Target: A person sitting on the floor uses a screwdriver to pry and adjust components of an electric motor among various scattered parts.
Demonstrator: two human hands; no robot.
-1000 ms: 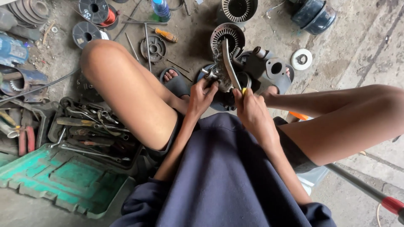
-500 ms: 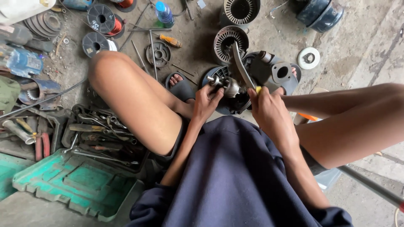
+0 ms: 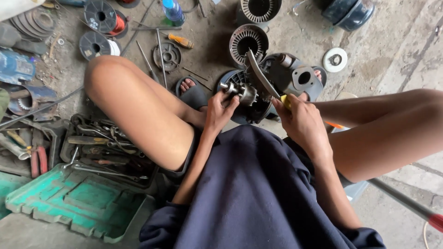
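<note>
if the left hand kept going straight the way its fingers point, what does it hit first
The left hand points up and right, its fingers already on the metal rotor shaft. Straight on, it would likely meet the dark motor housing just behind, though depth is hard to judge from above.

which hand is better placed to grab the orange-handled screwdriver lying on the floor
Probably the left. The left hand holds the rotor shaft on the screwdriver's side; the right hand grips the curved tool, farther away.
</note>
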